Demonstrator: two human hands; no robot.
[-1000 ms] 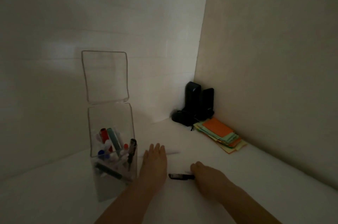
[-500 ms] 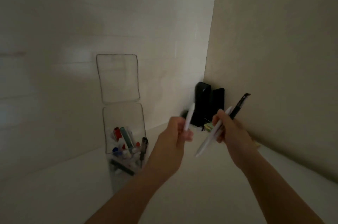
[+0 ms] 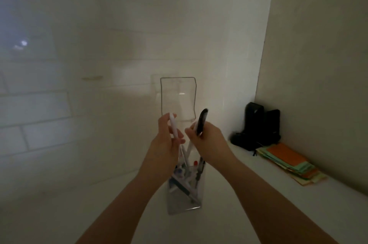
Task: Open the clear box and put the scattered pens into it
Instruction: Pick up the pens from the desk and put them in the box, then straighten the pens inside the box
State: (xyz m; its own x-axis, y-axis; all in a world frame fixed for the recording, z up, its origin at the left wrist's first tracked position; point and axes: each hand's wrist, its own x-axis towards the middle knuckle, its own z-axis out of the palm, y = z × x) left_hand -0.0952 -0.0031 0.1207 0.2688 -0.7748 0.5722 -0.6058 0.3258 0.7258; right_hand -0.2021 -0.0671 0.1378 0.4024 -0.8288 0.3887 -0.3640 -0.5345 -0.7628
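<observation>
My left hand point(image 3: 168, 144) grips a white pen point(image 3: 173, 127). My right hand point(image 3: 207, 140) grips a black pen point(image 3: 201, 122) and another white one. They hang just above the clear box point(image 3: 185, 190), lid up. Pens are light, hard, smooth and thin, so I pinch them mid-stick. The box looks like shiny plastic.

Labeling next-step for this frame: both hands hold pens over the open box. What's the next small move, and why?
Probably lower and let go. The clear box stands with its lid swung up. The left hand holds a white pen, the right hand a black pen and seemingly another white one, all pointing down over the opening.
</observation>
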